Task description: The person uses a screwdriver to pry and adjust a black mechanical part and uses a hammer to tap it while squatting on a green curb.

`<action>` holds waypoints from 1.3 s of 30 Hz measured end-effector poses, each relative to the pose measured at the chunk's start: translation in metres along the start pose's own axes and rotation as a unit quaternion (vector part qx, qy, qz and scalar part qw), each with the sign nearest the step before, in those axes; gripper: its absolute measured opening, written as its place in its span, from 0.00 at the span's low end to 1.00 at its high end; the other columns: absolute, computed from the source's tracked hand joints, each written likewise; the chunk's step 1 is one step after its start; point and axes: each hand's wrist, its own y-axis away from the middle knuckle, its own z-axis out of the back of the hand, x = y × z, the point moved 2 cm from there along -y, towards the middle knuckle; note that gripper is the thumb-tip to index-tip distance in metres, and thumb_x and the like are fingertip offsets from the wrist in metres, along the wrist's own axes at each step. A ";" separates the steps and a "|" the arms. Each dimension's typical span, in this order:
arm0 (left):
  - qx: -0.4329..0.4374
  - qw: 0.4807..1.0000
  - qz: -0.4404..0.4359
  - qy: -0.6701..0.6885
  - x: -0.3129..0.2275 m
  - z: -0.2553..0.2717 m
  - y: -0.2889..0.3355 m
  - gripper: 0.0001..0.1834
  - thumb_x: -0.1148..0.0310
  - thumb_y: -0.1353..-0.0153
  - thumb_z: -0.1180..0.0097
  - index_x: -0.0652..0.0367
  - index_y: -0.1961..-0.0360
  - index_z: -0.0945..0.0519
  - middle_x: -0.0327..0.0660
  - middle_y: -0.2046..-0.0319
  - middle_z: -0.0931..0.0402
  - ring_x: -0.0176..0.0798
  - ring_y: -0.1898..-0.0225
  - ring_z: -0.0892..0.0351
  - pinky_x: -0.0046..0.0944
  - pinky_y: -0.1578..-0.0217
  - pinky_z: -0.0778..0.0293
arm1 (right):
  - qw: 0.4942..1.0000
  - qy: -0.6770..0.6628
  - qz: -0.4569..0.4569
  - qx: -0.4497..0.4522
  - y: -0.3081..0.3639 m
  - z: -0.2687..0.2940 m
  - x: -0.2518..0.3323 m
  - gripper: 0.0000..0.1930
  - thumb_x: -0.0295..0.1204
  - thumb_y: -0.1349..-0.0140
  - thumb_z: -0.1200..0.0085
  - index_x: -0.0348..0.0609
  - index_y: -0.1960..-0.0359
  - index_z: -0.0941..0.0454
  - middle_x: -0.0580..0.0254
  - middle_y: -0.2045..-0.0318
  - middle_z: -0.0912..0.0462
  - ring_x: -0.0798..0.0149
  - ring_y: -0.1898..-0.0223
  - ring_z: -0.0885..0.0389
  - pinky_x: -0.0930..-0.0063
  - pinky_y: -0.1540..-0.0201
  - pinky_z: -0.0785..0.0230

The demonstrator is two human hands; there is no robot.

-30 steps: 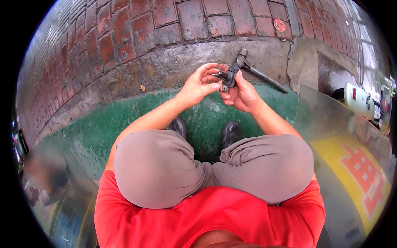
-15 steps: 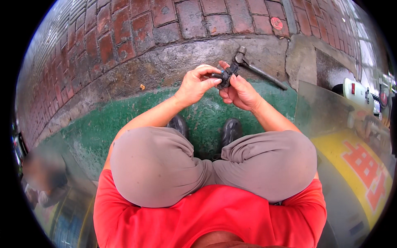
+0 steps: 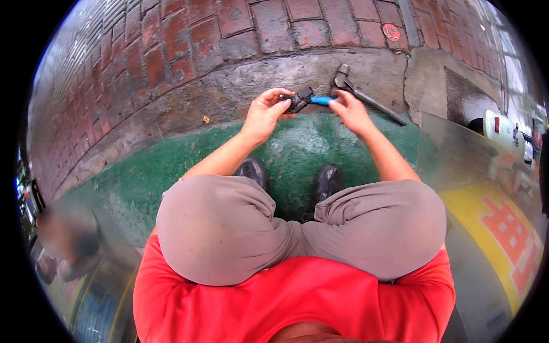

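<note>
My left hand (image 3: pixel 263 116) is closed around a small black mechanical part (image 3: pixel 297 102) with a rounded body and a squared end. From that part, a slim bright blue piece (image 3: pixel 321 101) runs to my right hand (image 3: pixel 350 112). The thumb and fingers of my right hand pinch its far end. Whether the blue piece is a tool's handle cannot be made out. Just beyond my right hand, a dark metal socket wrench (image 3: pixel 374 104) with a long bar lies on the concrete, its socket end pointing away from me.
Below my hands is green-painted ground (image 3: pixel 286 137), with my black boots (image 3: pixel 328 182) on it. A concrete strip (image 3: pixel 229 91) and wet red bricks (image 3: pixel 229 20) lie beyond. At right stands a translucent panel (image 3: pixel 457 154) near a white object (image 3: pixel 503 132). A blurred person (image 3: pixel 66 234) is at left.
My right hand has moved off the black part to the right and now pinches the blue piece, of which only a speck showed before. My left hand still holds the black part.
</note>
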 end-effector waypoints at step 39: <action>-0.121 0.990 0.023 0.068 -0.001 0.054 0.014 0.08 0.73 0.35 0.44 0.56 0.54 0.24 0.37 0.62 0.21 0.33 0.61 0.20 0.44 0.63 0.16 | 0.772 0.607 0.190 -0.005 -0.050 -0.041 -0.008 0.11 0.39 0.44 0.41 0.50 0.63 0.18 0.63 0.58 0.28 0.59 0.51 0.31 0.64 0.55 0.35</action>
